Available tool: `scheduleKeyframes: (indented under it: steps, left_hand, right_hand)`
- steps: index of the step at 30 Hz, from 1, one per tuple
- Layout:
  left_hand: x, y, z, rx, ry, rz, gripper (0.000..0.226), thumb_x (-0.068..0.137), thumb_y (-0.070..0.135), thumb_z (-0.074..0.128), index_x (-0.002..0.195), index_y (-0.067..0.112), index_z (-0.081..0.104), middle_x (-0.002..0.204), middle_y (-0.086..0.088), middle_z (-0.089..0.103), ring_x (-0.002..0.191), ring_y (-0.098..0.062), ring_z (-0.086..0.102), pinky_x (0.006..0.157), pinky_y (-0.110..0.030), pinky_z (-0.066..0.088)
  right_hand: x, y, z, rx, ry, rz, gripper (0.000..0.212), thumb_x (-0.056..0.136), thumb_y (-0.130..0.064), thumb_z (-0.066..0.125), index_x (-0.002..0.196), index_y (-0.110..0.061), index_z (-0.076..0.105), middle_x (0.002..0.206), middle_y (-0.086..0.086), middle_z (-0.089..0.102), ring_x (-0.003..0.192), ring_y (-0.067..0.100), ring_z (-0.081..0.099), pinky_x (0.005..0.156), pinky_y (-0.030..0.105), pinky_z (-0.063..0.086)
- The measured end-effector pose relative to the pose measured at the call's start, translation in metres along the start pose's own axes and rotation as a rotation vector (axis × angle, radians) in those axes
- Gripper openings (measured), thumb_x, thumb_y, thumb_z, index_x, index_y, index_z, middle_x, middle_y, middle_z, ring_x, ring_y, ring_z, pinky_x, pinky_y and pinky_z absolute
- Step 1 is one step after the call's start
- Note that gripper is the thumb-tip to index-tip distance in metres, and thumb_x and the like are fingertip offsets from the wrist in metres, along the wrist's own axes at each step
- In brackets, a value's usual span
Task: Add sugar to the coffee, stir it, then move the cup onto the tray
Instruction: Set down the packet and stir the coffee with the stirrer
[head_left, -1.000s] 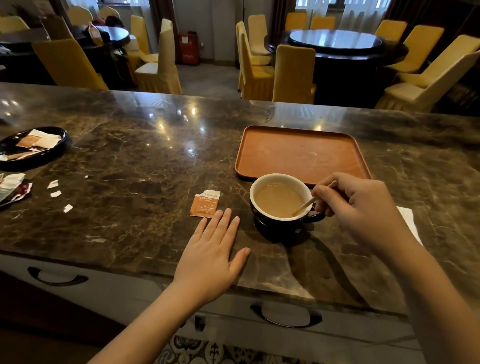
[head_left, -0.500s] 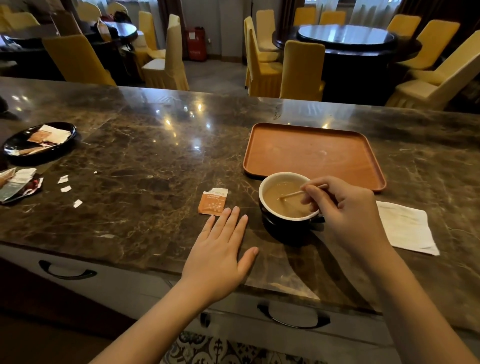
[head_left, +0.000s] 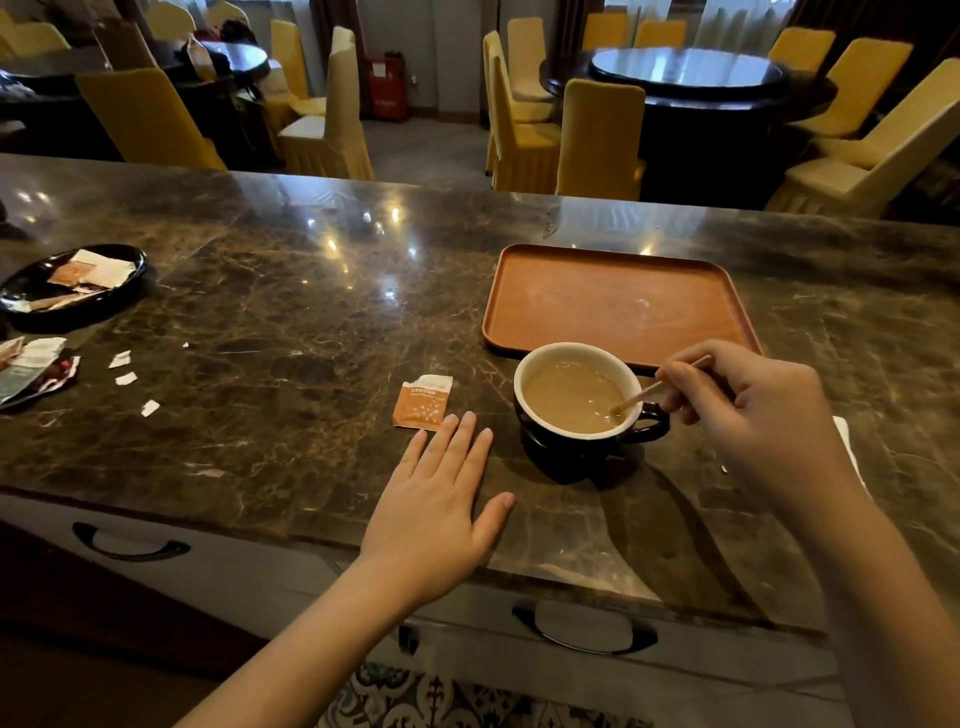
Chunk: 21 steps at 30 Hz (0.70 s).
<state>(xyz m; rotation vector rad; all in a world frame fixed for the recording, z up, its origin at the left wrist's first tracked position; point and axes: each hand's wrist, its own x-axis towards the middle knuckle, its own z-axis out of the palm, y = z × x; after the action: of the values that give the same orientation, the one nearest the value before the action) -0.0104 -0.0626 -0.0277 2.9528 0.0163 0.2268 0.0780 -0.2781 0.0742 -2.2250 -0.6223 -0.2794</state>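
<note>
A dark cup (head_left: 582, 447) with a white inside holds milky coffee and stands on the marble counter, just in front of the orange tray (head_left: 613, 306). My right hand (head_left: 753, 410) pinches a thin wooden stir stick (head_left: 641, 397) whose tip dips into the coffee at the cup's right side. A torn orange sugar packet (head_left: 422, 401) lies flat to the left of the cup. My left hand (head_left: 441, 499) rests flat on the counter, fingers apart, its fingertips just short of the packet.
A black dish (head_left: 130, 280) with packets sits at the far left, beside torn wrappers (head_left: 31, 369) and paper scraps (head_left: 124, 378). A white napkin (head_left: 847, 441) lies behind my right wrist. Drawer handles (head_left: 582, 631) line the counter front. Yellow chairs and round tables stand beyond.
The stick has swung around inside the cup, from its left half back to its right edge. My left hand stays flat on the counter.
</note>
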Motion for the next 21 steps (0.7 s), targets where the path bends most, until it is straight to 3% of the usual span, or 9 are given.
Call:
scheduleKeyframes:
  steps: [6,8,13,21]
  left_hand:
    - [-0.0003,0.0003,-0.0003,-0.001,-0.011,-0.001,0.07,0.083,0.061,0.003,0.141,0.023,0.003,0.153,0.002,-0.003,0.138,-0.011,-0.012,0.111,-0.032,-0.009]
    - [-0.0003,0.0003,-0.0005,0.006,-0.01,0.0,0.072,0.08,0.061,-0.003,0.141,0.023,0.002,0.153,0.001,-0.002,0.138,-0.011,-0.012,0.111,-0.032,-0.009]
    - [-0.0005,0.0007,-0.0009,-0.002,-0.012,-0.002,0.075,0.078,0.062,-0.006,0.141,0.023,0.002,0.152,0.002,-0.003,0.138,-0.011,-0.011,0.11,-0.032,-0.01]
    - [-0.0003,0.0005,-0.0012,-0.005,-0.005,-0.001,0.075,0.078,0.062,-0.006,0.141,0.023,0.004,0.153,0.001,-0.001,0.138,-0.012,-0.01,0.11,-0.032,-0.01]
  right_hand:
    - [0.0012,-0.0046,0.0016,0.019,0.139,-0.069,0.014,0.088,-0.014,0.052,0.089,-0.011,0.065,0.07,0.003,0.064,0.069,0.009,0.063,0.058,0.017,0.051]
    - [0.0028,-0.0031,0.003,0.014,0.152,-0.078,0.013,0.088,-0.012,0.052,0.09,-0.01,0.065,0.07,0.004,0.064,0.068,0.011,0.063,0.063,0.019,0.049]
    - [0.0031,0.0005,0.0067,-0.014,0.183,-0.099,0.014,0.089,-0.012,0.052,0.092,-0.009,0.065,0.072,0.003,0.064,0.068,0.01,0.062,0.059,0.017,0.049]
    - [-0.003,-0.0028,0.0102,-0.008,0.246,-0.116,0.018,0.089,-0.019,0.051,0.095,-0.01,0.065,0.074,-0.002,0.063,0.071,-0.001,0.059,0.059,0.005,0.043]
